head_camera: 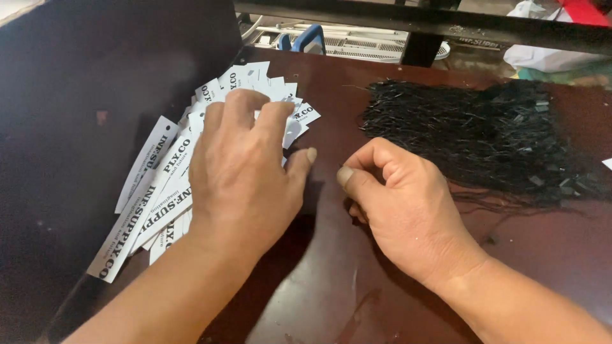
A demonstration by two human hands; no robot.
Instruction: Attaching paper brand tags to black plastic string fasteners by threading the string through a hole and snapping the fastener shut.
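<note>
Right now I am spreading my left hand flat over the fan of white paper tags lying on the left of the dark brown desk. My fingers are pressing down on the top tags and my thumb is sticking out to the right; this grip is open and is closing on nothing yet, only resting on the paper. My right hand is sitting just beside it on the bare desk, fingers curled in toward the thumb as if pinching. Whether anything thin is caught in that grip I cannot tell, since the fingertips are hiding it.

To the right, well apart from the tags, the heap of black string loops is lying in a thick mat with loose ends trailing toward me. Judging by how things lie, I am seeing no tag with a string through it anywhere on the desk, so both piles are looking untouched and nearly all of the work is looking left to do.
</note>
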